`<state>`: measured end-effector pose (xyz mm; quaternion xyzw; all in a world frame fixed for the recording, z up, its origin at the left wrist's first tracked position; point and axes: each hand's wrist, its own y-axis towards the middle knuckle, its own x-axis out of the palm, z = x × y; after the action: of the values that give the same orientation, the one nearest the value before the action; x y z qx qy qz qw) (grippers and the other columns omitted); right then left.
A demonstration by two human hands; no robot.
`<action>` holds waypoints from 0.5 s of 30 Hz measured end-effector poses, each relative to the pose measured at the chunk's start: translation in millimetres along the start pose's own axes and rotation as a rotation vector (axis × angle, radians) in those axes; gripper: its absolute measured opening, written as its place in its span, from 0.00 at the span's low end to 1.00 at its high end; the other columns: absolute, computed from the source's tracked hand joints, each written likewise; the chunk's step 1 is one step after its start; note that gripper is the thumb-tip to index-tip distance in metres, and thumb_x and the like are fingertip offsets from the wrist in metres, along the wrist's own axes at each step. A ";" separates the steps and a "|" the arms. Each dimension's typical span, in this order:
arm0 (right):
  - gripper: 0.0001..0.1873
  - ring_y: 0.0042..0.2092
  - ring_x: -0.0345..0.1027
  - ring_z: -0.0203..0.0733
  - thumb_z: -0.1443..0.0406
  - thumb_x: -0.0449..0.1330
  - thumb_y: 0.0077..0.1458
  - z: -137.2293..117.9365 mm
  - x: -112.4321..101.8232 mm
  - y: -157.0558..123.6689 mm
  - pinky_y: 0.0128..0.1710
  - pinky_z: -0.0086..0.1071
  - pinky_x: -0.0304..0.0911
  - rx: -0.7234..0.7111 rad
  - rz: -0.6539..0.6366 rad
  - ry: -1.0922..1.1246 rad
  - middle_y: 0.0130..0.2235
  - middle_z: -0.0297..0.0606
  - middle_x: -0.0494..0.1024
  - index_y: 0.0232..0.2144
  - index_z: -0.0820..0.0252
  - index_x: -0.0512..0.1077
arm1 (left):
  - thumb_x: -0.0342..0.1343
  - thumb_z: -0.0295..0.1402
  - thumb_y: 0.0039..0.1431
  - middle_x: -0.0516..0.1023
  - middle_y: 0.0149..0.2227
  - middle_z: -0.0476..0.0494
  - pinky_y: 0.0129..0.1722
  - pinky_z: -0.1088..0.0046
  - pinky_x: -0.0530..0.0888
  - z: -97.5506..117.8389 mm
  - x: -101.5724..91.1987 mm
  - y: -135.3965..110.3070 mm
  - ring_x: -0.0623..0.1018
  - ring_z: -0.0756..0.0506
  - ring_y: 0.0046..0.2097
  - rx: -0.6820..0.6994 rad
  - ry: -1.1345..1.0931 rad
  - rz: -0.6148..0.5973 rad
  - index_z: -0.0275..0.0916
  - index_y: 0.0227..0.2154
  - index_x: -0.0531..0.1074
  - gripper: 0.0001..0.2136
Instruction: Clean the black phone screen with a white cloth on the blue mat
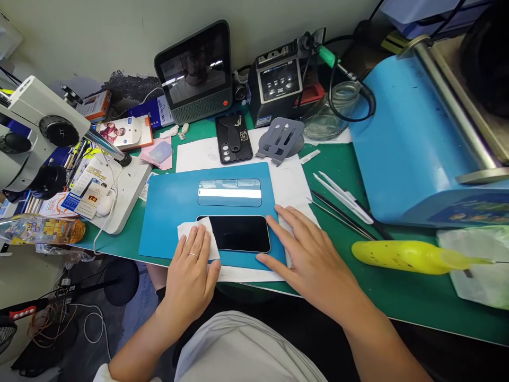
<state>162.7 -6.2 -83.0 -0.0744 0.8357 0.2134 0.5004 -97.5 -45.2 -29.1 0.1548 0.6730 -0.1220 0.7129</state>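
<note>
A black phone [240, 233] lies screen-up on a blue mat [170, 207]. My left hand [193, 262], a ring on one finger, lies flat with fingers together on a white wipe [190, 230] that covers the phone's left end. My right hand [308, 252] rests open on the mat with spread fingers touching the phone's right end. A clear screen protector [229, 192] lies on the mat just beyond the phone.
A second dark phone [234, 139] and a grey stand [280, 139] lie further back, before a small screen device [194, 71] and a soldering station [278, 82]. Tweezers and white tools [344, 199], a yellow bottle [413, 256] and a big blue roll [413, 138] are right. A microscope [37, 127] stands left.
</note>
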 end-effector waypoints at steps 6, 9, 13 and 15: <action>0.42 0.73 0.58 0.65 0.44 0.52 0.70 1.5 1.1 0.0 0.65 0.58 0.65 -0.011 0.010 0.017 0.72 0.57 0.64 0.76 0.59 0.52 | 0.38 0.43 0.80 0.58 0.75 0.30 0.73 0.53 0.65 17.2 10.1 36.8 0.58 0.34 0.77 0.085 -0.060 -0.011 0.27 0.73 0.55 0.29; 0.42 0.73 0.59 0.64 0.47 0.52 0.71 3.7 0.9 -1.6 0.66 0.57 0.65 -0.022 0.019 0.024 0.72 0.57 0.64 0.77 0.58 0.47 | 0.36 0.48 0.80 0.56 0.76 0.30 0.75 0.53 0.62 32.8 17.2 56.0 0.56 0.34 0.77 0.149 -0.132 -0.039 0.26 0.73 0.56 0.33; 0.39 0.74 0.57 0.57 0.58 0.49 0.74 6.4 -2.8 -5.4 0.68 0.54 0.65 -0.014 -0.007 0.095 0.74 0.48 0.62 0.79 0.51 0.39 | 0.34 0.53 0.79 0.55 0.77 0.33 0.76 0.54 0.58 50.2 23.3 69.9 0.54 0.37 0.78 0.208 -0.202 -0.062 0.26 0.74 0.55 0.36; 0.39 0.75 0.56 0.54 0.62 0.48 0.73 6.7 -4.9 -6.8 0.68 0.52 0.65 0.012 -0.019 0.133 0.75 0.45 0.61 0.79 0.48 0.36 | 0.33 0.55 0.78 0.54 0.77 0.34 0.76 0.56 0.57 56.1 24.9 69.1 0.53 0.38 0.79 0.229 -0.200 -0.062 0.27 0.74 0.56 0.38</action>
<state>172.8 -9.9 -83.4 -0.0934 0.8675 0.1984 0.4464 -17.8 -2.2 -47.4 0.2014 0.5846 -0.2349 0.7500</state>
